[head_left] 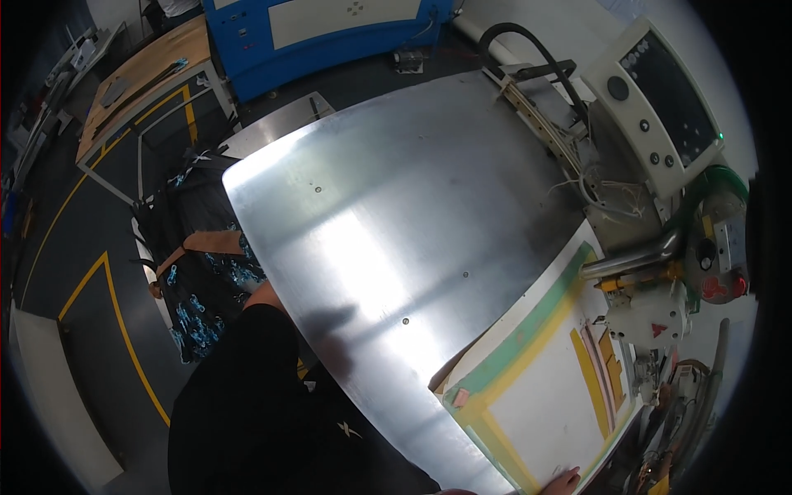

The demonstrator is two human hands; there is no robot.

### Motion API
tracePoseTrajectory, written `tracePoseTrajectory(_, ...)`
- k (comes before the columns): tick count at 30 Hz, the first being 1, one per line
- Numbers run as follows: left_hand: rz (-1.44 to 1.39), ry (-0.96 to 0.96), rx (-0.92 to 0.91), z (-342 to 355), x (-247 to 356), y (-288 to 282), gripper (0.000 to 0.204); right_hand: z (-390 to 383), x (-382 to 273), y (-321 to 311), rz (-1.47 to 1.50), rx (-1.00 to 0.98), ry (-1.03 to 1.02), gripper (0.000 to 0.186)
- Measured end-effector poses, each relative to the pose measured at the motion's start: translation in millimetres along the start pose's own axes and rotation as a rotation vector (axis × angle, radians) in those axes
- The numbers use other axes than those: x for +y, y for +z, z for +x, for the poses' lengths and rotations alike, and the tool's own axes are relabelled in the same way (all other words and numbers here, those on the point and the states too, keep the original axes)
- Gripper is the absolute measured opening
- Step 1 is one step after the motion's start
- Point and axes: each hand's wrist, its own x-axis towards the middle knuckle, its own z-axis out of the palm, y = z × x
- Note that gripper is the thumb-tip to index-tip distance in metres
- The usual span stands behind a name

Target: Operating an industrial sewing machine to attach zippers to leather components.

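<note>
My right hand [563, 482] shows only in part at the bottom edge. Its visible fingers lie stretched along the near corner of a taped screen-printing frame [540, 425], which has a white sheet and green and yellow borders. On the left, my bent arm [271, 297] in a black sleeve passes down beside the metal table, and my left hand is not seen. Close to that arm sit black pieces with blue prints [198, 301], piled beside the table. A tan strip [214, 242] crosses the pile; I cannot make out what it is.
A shiny metal table [388, 190] with small screws fills the middle. Behind it stands a blue machine [330, 41]. A control panel [660, 103], cables and a metal pipe [631, 260] crowd the right. At far left is a wooden-topped workbench [153, 70].
</note>
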Motion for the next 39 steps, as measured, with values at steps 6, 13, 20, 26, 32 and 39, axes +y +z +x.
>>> tracePoseTrajectory(6, 0.054, -0.05, -0.075, -11.2, -3.4, 23.7, 0.079, -14.9, -92.5, -13.9, -0.199, 0.018, 0.208, 0.057)
tracePoseTrajectory(13, 0.117, -0.113, -0.078, -49.9, -2.0, 13.1, 0.079, 10.7, -23.7, 7.4, -0.093, 0.125, 0.023, 0.053)
tracePoseTrajectory(20, 0.126, -0.179, 0.008, -111.5, -5.6, -15.4, 0.08, 12.8, -19.8, 9.3, -0.13, 0.137, 0.045, 0.053)
tracePoseTrajectory(26, 0.144, -0.219, 0.089, -159.6, -1.2, -43.7, 0.08, -6.4, -81.4, -5.6, -0.272, 0.02, 0.215, 0.061)
tracePoseTrajectory(32, 0.179, -0.289, 0.094, -205.3, 8.2, -73.3, 0.08, 4.4, -41.8, 4.5, -0.217, 0.123, 0.113, 0.05)
tracePoseTrajectory(39, 0.236, -0.352, 0.08, -245.8, 27.6, -104.5, 0.081, 17.6, -18.4, 10.6, -0.149, 0.127, 0.033, 0.052)
